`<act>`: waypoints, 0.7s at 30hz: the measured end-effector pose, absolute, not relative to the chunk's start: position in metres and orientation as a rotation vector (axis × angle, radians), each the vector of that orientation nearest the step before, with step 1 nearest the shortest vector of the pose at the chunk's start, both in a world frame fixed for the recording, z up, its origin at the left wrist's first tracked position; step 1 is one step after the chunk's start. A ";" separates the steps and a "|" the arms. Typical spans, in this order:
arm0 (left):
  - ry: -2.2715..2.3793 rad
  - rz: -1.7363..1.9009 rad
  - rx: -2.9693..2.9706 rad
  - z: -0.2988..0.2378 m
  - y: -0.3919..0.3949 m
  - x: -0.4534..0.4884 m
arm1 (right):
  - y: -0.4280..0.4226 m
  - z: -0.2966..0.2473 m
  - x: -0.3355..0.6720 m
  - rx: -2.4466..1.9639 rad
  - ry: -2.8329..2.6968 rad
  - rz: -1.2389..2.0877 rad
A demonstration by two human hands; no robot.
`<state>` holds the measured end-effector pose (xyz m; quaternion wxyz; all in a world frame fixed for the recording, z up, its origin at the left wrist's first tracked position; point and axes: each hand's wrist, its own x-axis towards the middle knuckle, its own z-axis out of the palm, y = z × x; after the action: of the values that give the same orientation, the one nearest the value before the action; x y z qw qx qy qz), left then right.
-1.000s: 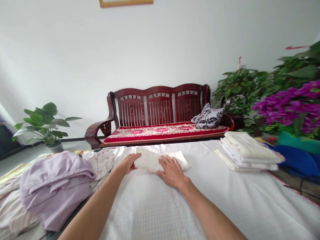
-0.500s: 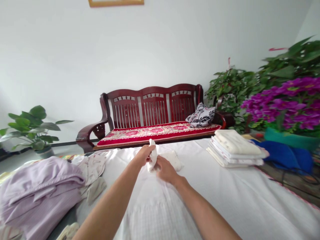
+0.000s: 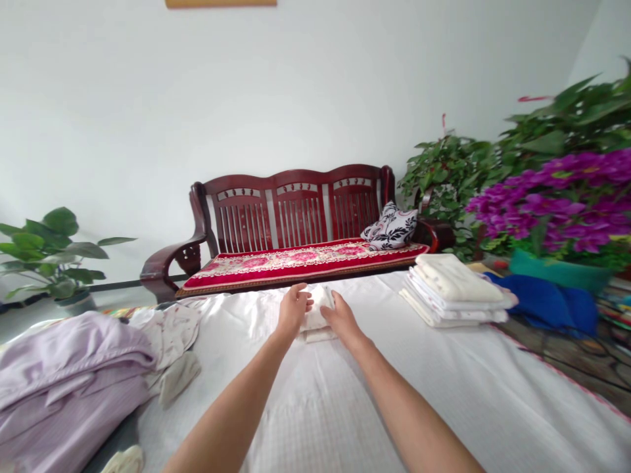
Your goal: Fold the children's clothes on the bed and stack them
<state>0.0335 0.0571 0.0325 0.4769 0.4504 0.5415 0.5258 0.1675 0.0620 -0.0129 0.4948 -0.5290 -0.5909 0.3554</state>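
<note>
A small white folded garment [image 3: 315, 320] lies on the white sheet in front of me, made into a compact bundle. My right hand [image 3: 341, 318] grips its right side, the thumb on top and the fingers along the edge. At its left edge is my left hand [image 3: 294, 309], fingers loosely bent and apart, holding nothing that I can see. A neat stack of folded white and cream clothes [image 3: 456, 289] sits to the right. On the left lie a heaped lilac garment [image 3: 73, 374] and a printed white garment [image 3: 170, 328].
A dark red wooden bench [image 3: 296, 210] with a red floral cover stands behind the sheet [image 3: 444, 387], a patterned cushion [image 3: 392, 226] at its right end. Purple flowers [image 3: 557, 203] and a blue cloth [image 3: 552, 305] are at the right. A potted plant [image 3: 62, 256] stands far left.
My left hand has let go of the raised cloth flap, which now lies folded down on the bundle. My right hand has shifted to the bundle's right side. The view has turned slightly right.
</note>
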 end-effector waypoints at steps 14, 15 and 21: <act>1.702 0.694 2.314 -0.018 0.033 0.052 | 0.052 -0.007 0.190 -1.962 -1.816 0.121; 1.712 0.685 2.306 -0.019 0.033 0.053 | 0.052 -0.007 0.192 -1.997 -1.811 0.130; 1.510 1.110 1.629 -0.026 0.046 0.037 | 0.050 -0.006 0.196 -2.028 -1.819 0.176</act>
<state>0.0369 0.0460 -0.0257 0.3235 0.6209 0.5753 0.4230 0.1962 0.0505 -0.0059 0.2042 -0.7272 -0.6523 0.0631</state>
